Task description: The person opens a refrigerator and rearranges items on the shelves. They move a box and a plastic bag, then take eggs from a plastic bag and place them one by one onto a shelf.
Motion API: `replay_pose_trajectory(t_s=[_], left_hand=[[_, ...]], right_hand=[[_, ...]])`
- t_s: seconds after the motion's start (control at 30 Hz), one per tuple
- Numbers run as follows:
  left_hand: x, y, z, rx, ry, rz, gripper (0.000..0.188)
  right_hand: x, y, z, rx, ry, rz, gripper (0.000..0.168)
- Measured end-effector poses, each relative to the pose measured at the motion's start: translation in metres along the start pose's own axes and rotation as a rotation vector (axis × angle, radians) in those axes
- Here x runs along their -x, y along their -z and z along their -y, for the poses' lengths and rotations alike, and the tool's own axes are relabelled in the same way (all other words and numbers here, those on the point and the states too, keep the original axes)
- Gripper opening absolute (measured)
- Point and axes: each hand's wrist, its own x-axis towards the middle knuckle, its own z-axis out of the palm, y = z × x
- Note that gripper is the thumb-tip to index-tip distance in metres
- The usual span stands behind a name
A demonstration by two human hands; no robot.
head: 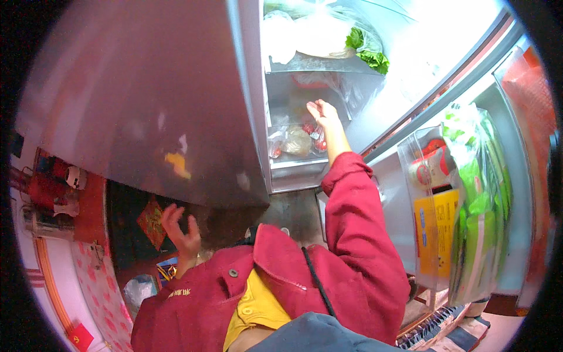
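Observation:
My right hand (323, 113) reaches into an open refrigerator, with its fingers stretched out and nothing seen in them. It is above a lower compartment holding plastic-bagged produce (297, 140), including some round red pieces. On the shelf above lie white plastic bags (323, 33) and green leafy vegetables (373, 60), partly washed out by bright light. A clear bag with something red (313, 80) sits just beneath that shelf. My left hand (181, 231) hangs empty at my left side, fingers apart and slightly blurred, away from the refrigerator's interior.
The open refrigerator door (389, 229) stands to my right. Its clear bin (407, 176) holds a yellow box (440, 229) and bagged long green vegetables (475, 176). A large glossy panel (145, 97) fills the left. A plastic bag (140, 289) and a patterned cloth (99, 281) are lower left.

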Motion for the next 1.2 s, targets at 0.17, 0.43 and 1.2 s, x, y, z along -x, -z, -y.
replay_pose_trajectory(t_s=[0.17, 0.43, 1.2], left_hand=[[0.047, -0.017, -0.021, 0.15, 0.291, 0.168, 0.033], [0.09, -0.034, -0.015, 0.154, 0.559, 0.195, 0.026], [0.026, -0.076, -0.037, 0.466, 0.22, 0.618, 0.018]], right_hand=[[-0.078, -0.019, 0.005, 0.023, -0.032, -0.154, 0.029], [-0.183, -0.011, -0.034, 0.069, 0.078, 0.027, 0.017], [-0.07, 0.014, -0.05, 0.244, 0.202, -0.313, 0.036]])
